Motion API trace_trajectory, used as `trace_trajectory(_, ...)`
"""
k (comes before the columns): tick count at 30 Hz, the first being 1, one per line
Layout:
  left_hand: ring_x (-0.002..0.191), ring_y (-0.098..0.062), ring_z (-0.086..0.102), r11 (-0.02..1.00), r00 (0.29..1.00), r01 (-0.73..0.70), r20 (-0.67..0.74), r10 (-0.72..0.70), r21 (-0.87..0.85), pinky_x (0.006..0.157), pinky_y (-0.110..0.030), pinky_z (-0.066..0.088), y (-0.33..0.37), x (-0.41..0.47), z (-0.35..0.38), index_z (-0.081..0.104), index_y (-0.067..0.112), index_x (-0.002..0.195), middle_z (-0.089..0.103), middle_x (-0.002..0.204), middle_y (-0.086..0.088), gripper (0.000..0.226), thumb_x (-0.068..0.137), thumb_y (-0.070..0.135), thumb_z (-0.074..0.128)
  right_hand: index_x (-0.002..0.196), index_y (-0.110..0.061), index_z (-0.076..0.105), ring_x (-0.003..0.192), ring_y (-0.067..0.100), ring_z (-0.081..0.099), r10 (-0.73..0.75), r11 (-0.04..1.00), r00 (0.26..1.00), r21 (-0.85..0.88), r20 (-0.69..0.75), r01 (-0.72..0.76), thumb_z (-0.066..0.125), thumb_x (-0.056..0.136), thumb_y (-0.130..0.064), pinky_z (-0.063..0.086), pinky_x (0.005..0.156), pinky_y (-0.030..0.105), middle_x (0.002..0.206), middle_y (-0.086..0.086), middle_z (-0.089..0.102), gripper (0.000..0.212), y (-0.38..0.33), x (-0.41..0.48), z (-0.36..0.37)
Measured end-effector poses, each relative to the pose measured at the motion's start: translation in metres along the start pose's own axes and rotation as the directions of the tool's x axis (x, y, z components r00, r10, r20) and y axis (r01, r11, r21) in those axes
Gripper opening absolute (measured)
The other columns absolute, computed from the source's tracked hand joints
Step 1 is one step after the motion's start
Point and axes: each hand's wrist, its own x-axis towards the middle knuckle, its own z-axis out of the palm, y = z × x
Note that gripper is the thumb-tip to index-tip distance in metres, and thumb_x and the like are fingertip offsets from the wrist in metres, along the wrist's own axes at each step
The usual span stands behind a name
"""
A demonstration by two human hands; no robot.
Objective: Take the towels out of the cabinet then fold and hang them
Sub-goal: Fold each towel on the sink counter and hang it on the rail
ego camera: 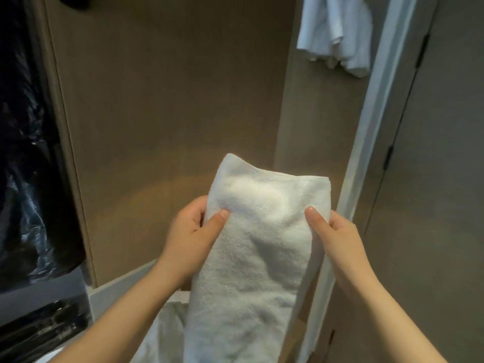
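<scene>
Your fingers [313,218] are clenched on a white towel [256,252] from both sides. Your left hand [188,234] pinches the left edge, thumb pressed on the front and the other fingers tucked behind the cloth. Your right hand [340,231] pinches the right edge the same way, thumb on top.

You hold the towel at the centre of the frame, folded into a long band. Its top edge stands up above your thumbs. The rest hangs down between your forearms and runs out of the bottom of the frame.

Behind it is the open cabinet, with its brown back panel [170,100] filling the upper middle. At the upper right, a bunched white cloth [337,35] hangs inside a narrower section.

At the lower centre, a second white cloth [162,334] lies crumpled just beside the held towel, below a pale ledge [117,284]. You cannot tell whether it sits in a drawer or on a shelf.

Along the left edge, a dark compartment is filled with glossy black plastic [26,192], which hides what it wraps.

At the right stand a white frame [366,153] and a brown door [445,205] with black hinges.
</scene>
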Motion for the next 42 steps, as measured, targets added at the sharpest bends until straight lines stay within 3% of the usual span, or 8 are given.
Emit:
trace_trajectory(3,0.081,-0.018,0.069,1.000,1.000,0.004,0.019,-0.003,-0.025,0.069,-0.034,0.054,0.017,0.013,0.031,0.070,0.027,0.091,0.073,0.088,0.004,0.005,0.089,0.025,0.066,0.048,-0.028,0.037,0.042,0.003,0.031,-0.096,0.989,0.991,-0.120,-0.097,0.084,0.062,0.093,-0.038,0.026,0.041,0.011,0.045,-0.016,0.033,0.052,-0.013,0.005,-0.040)
trace_trajectory(7,0.079,-0.020,0.067,0.998,1.000,-0.002,0.020,0.004,-0.056,0.068,-0.034,0.053,0.040,0.031,0.068,0.071,0.021,0.089,0.074,0.087,-0.001,0.003,0.088,0.020,0.068,0.057,-0.019,0.028,0.050,0.011,0.026,-0.188,0.965,0.972,-0.208,-0.142,0.156,0.065,0.090,-0.040,0.022,0.047,0.022,0.052,-0.009,0.028,0.053,-0.025,0.018,-0.084)
trace_trajectory(12,0.088,-0.028,0.068,0.997,0.999,-0.038,0.024,0.040,-0.062,0.079,-0.048,0.054,0.054,0.061,0.105,0.070,0.023,0.089,0.073,0.090,-0.002,0.021,0.074,0.036,0.064,0.055,-0.019,0.032,0.047,0.012,0.031,-0.210,0.945,0.968,-0.282,-0.137,0.165,0.066,0.088,-0.043,0.023,0.051,0.029,0.050,-0.005,0.033,0.053,-0.030,0.056,-0.123)
trace_trajectory(17,0.087,-0.028,0.069,0.997,0.998,-0.060,0.014,0.061,-0.053,0.082,-0.053,0.053,0.044,0.098,0.136,0.071,0.026,0.088,0.074,0.091,-0.002,0.019,0.074,0.037,0.063,0.057,-0.015,0.049,0.050,0.020,0.064,-0.159,0.956,0.984,-0.261,-0.075,0.134,0.064,0.091,-0.040,0.046,0.059,0.031,0.049,0.003,0.062,0.045,-0.021,0.110,-0.139)
trace_trajectory(22,0.090,-0.031,0.068,0.991,0.990,-0.131,-0.052,0.129,-0.036,0.083,-0.053,0.052,0.035,0.150,0.148,0.071,0.024,0.090,0.074,0.092,-0.003,0.021,0.075,0.035,0.063,0.062,-0.013,0.047,0.043,0.006,0.057,-0.234,0.939,0.971,-0.269,-0.049,0.213,0.062,0.092,-0.041,0.036,0.053,0.022,0.052,0.008,0.062,0.043,-0.019,0.177,-0.135)
trace_trajectory(29,0.087,-0.023,0.068,0.976,0.961,-0.210,-0.169,0.218,0.060,0.078,-0.042,0.052,0.033,0.217,0.128,0.071,0.026,0.090,0.073,0.091,0.001,0.020,0.075,0.035,0.063,0.074,0.005,0.056,0.049,0.009,0.057,-0.362,0.917,0.932,-0.167,0.034,0.362,0.062,0.092,-0.040,0.039,0.057,0.027,0.058,0.010,0.066,0.049,-0.028,0.272,-0.095)
trace_trajectory(37,0.092,-0.030,0.068,0.953,0.893,-0.189,-0.361,0.267,0.237,0.086,-0.057,0.052,0.045,0.244,0.090,0.070,0.025,0.092,0.072,0.095,-0.003,0.022,0.076,0.037,0.062,0.065,0.002,0.053,0.043,0.006,0.050,-0.526,0.850,0.839,0.044,0.138,0.525,0.062,0.093,-0.036,0.042,0.056,0.026,0.049,0.004,0.059,0.048,-0.038,0.344,-0.023)
trace_trajectory(42,0.091,-0.022,0.069,0.902,0.808,-0.114,-0.489,0.328,0.417,0.086,-0.052,0.054,0.060,0.237,0.077,0.069,0.026,0.096,0.073,0.096,0.002,0.008,0.090,0.027,0.066,0.068,-0.002,0.059,0.045,0.006,0.053,-0.574,0.817,0.780,0.232,0.249,0.528,0.061,0.093,-0.038,0.044,0.056,0.028,0.051,0.002,0.061,0.044,-0.047,0.372,0.016)
